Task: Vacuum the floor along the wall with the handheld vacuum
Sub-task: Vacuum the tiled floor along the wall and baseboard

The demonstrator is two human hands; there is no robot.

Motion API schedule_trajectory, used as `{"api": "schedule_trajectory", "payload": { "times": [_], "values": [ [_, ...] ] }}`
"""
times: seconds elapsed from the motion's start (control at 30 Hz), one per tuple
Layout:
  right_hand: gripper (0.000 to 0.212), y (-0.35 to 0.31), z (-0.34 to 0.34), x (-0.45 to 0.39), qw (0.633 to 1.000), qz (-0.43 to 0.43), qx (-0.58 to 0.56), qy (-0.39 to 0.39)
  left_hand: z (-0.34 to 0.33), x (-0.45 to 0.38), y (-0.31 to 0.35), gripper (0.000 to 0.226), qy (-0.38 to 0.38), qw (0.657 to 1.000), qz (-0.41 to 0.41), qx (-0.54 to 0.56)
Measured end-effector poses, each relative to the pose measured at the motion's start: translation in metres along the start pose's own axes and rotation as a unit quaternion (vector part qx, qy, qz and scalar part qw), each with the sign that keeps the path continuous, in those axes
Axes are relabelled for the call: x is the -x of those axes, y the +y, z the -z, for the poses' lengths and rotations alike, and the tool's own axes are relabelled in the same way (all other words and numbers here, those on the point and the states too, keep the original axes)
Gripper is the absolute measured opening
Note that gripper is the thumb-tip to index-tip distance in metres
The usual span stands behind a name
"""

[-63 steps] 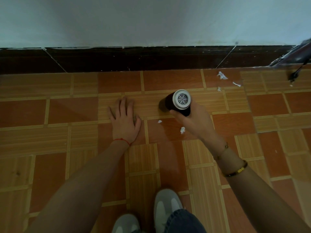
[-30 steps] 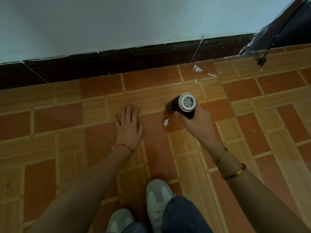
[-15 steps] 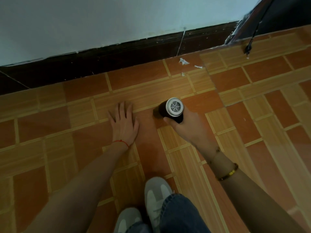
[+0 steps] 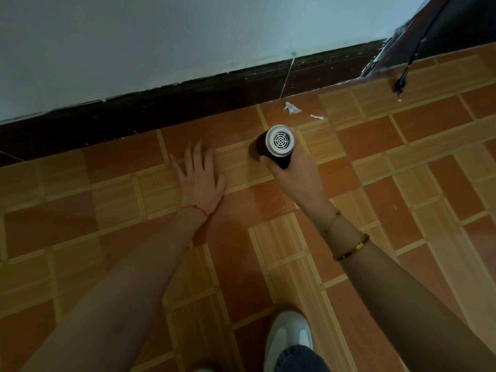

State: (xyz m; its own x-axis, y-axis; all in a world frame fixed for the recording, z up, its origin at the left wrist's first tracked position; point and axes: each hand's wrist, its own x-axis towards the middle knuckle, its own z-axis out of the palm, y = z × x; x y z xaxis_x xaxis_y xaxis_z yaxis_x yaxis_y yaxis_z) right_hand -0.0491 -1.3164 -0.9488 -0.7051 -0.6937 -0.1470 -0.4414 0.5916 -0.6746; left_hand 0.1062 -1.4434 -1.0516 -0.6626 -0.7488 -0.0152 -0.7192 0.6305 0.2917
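My right hand [image 4: 294, 178] grips a small black handheld vacuum [image 4: 276, 146] with a white vented rear cap facing me; its nozzle end points down at the tiled floor and is hidden. My left hand [image 4: 200, 178] lies flat on the floor, fingers spread, to the vacuum's left. Two white paper scraps [image 4: 292, 108] lie just beyond the vacuum, close to the dark skirting board [image 4: 188, 103] under the pale wall.
Orange and tan floor tiles [image 4: 402, 162] spread all around. A dark object with a hanging black cable [image 4: 402, 79] stands at the top right by the wall. My white shoe [image 4: 288, 336] and jeans knee are at the bottom.
The vacuum has moved forward toward the wall and the scraps near it. The small scraps that lay by my hands are no longer seen. My left hand stays flat on the floor.
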Motion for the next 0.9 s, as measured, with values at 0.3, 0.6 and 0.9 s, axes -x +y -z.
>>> {"api": "schedule_trajectory", "payload": {
  "times": [0.3,0.6,0.9],
  "values": [
    [0.064,0.001,-0.003,-0.044,0.999,0.039,-0.004,-0.034,-0.017,-0.021,0.013,0.06,0.009,0.999,0.029,0.008],
    [0.064,0.027,0.015,-0.082,0.997,-0.002,0.01,0.075,-0.02,-0.021,0.013,0.059,0.016,0.999,0.037,-0.006],
    [0.066,0.031,0.022,-0.099,0.995,-0.016,0.018,0.095,-0.02,-0.021,0.014,0.059,0.022,0.999,0.044,-0.015]
  ]
}}
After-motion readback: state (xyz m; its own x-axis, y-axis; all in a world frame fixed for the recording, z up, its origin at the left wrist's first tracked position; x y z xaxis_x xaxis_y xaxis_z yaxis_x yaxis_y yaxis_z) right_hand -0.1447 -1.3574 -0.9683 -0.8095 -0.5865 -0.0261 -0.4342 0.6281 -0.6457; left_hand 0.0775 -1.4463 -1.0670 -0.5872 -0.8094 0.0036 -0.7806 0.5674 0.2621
